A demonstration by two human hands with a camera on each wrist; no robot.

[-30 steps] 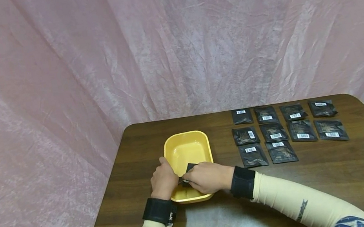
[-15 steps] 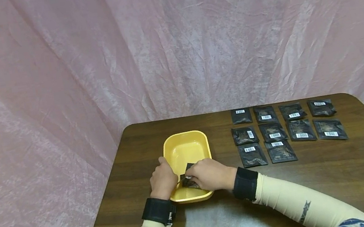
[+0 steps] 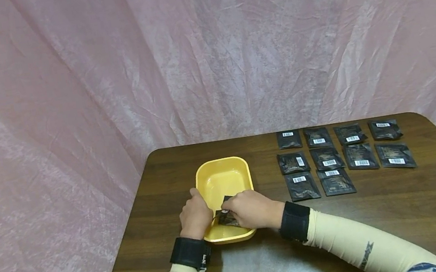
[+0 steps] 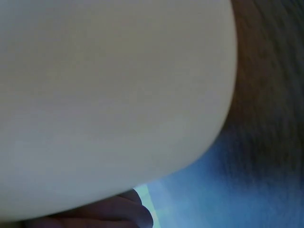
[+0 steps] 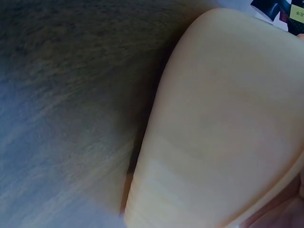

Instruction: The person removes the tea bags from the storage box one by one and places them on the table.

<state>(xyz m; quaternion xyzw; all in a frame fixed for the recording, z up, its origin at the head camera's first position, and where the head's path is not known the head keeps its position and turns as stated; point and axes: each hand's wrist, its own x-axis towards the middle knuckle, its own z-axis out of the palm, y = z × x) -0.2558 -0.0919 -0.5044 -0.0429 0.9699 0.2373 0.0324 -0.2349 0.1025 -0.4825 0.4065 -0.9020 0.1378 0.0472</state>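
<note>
In the head view my left hand (image 3: 196, 214) is at the left rim of a yellow tray (image 3: 242, 166), fingers curled down and mostly hidden behind the knuckles. A thin dark strip (image 3: 215, 217) runs from its fingertips to a black packet (image 3: 227, 218) in the tray. My right hand (image 3: 253, 209) reaches over the right rim and pinches that packet between thumb and finger, with something small and white at the fingertips. Another dark corner (image 3: 226, 198) pokes out behind the hand. Both wrist views are mostly filled by a blurred pale surface.
Several black packets with white barcode labels lie in rows on the table's right side, among them a packet (image 3: 303, 186) nearest the tray. The brown wooden table (image 3: 139, 234) has rounded far corners. A pink curtain (image 3: 205, 52) hangs behind it.
My right hand has shifted slightly to the right, so more of the black packet shows beneath its fingertips. The left hand and tray stay nearly where they were.
</note>
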